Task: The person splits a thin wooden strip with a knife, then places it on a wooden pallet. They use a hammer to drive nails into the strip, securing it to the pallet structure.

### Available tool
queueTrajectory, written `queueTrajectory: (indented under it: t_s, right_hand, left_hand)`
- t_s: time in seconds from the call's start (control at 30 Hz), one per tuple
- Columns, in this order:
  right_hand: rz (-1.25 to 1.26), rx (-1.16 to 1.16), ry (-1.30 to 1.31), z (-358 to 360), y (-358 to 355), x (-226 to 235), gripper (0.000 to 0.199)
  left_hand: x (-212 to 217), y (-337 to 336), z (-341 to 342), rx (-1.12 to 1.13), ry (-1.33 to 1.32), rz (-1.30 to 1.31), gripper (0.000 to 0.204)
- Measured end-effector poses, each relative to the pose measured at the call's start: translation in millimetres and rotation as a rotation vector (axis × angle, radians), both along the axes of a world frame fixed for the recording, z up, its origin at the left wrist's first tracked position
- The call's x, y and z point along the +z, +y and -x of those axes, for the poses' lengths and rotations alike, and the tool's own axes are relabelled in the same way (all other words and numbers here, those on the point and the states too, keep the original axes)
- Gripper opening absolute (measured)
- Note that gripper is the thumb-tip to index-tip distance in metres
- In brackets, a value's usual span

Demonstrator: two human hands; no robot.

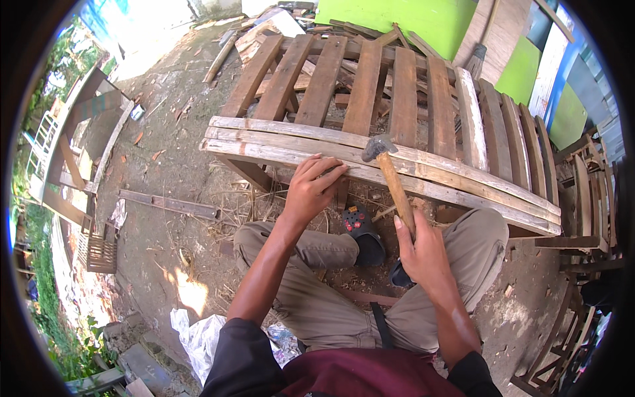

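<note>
My right hand (pixel 423 251) is wrapped round the wooden handle of a hammer (pixel 397 188). The hammer's dark metal head is raised at the near edge of a slatted wooden bench (pixel 354 89), over its long, whitish front strips (pixel 284 142). Left of the hammer head, my left hand (pixel 311 188) touches the lower front strip. Its fingers are bent and drawn together against the wood; anything pinched at their tips is too small or hidden to make out. Brown slats run away from me across the bench top, with a few paler ones among them.
My bent knees sit close to the bench, with a dark clog (pixel 360 231) between them. A metal channel bar (pixel 169 205) lies on the dirt floor at left. White plastic sheeting (pixel 198 337) lies near me. Scrap wood (pixel 264 43) is piled behind; wooden frames (pixel 585 198) stand right.
</note>
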State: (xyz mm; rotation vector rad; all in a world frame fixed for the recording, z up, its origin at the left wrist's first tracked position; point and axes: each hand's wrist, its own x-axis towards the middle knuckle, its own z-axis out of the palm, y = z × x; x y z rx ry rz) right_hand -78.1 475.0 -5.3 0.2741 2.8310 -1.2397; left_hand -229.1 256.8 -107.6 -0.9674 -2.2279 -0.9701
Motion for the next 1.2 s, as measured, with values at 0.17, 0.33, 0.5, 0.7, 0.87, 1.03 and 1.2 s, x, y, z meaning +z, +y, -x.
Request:
queueTrajectory:
  t_s: [0.17,0.33,0.5,0.7,0.87,1.03,1.2]
  right_hand:
    - [0.004,0.029,-0.036,-1,-1,2,0.034]
    - [-0.056,0.076,-0.029,1,-4,2,0.033]
    - [-0.101,0.104,-0.02,2,-6,14,0.029]
    - [-0.116,0.077,-0.064,1,5,3,0.03]
    - [-0.005,-0.024,0.052,-5,6,8,0.033]
    - [0.023,-0.03,0.105,-13,13,6,0.032]
    - [0.375,0.035,0.056,-13,11,13,0.029]
  left_hand:
    - [2,0,2,-0.001,0.048,0.052,0.035]
    - [8,-1,1,-0.01,0.073,0.092,0.034]
    - [5,-2,2,0.0,0.089,0.114,0.033]
    - [8,1,0,-0.007,0.034,0.073,0.026]
    - [21,3,-5,0.026,-0.105,-0.061,0.019]
    - [22,16,-10,0.075,-0.253,-0.158,0.015]
    - [17,20,-10,0.084,-0.241,-0.21,0.012]
